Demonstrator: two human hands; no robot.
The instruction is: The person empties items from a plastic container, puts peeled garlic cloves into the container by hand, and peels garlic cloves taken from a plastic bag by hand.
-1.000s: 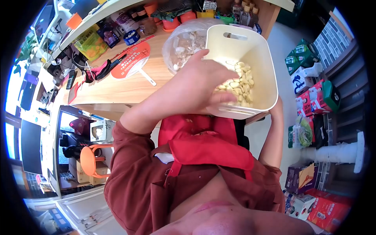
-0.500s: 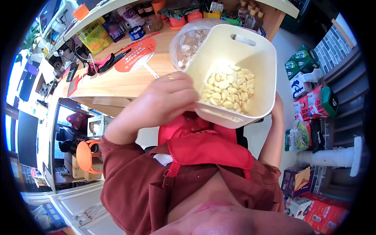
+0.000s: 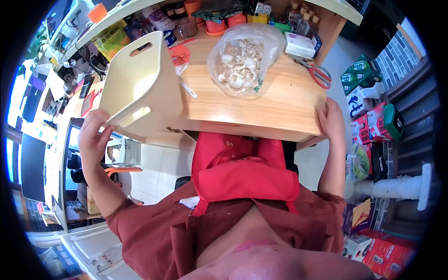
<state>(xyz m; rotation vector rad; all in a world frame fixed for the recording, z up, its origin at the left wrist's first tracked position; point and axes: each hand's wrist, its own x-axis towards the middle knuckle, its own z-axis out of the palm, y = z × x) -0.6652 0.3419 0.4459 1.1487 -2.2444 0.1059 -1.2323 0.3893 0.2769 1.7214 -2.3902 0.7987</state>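
My left hand (image 3: 94, 130) grips the near lower corner of a cream plastic bin (image 3: 166, 88), by its front handle slot. The bin is tilted above the left part of the desk; its bottom and anything lying there are hidden by the near wall. My right hand (image 3: 331, 119) rests on the right edge of the desk, fingers stretched and holding nothing. A clear plastic bag (image 3: 273, 39) of garlic bulbs (image 3: 245, 63) lies open on the desk between my hands. Beyond my right hand lie scissors with red and grey handles (image 3: 320, 77).
A white box (image 3: 299, 45) and small corked bottles (image 3: 304, 24) stand at the back right. An orange-red fan (image 3: 180, 55) lies partly behind the bin. Pots (image 3: 215, 24) line the back of the desk (image 3: 224, 112). Cartons (image 3: 380, 122) stand on the floor to the right.
The bin has moved left from in front of me, and the peeled garlic cloves inside are out of sight. My right hand has come onto the desk edge. Bag and scissors are uncovered.
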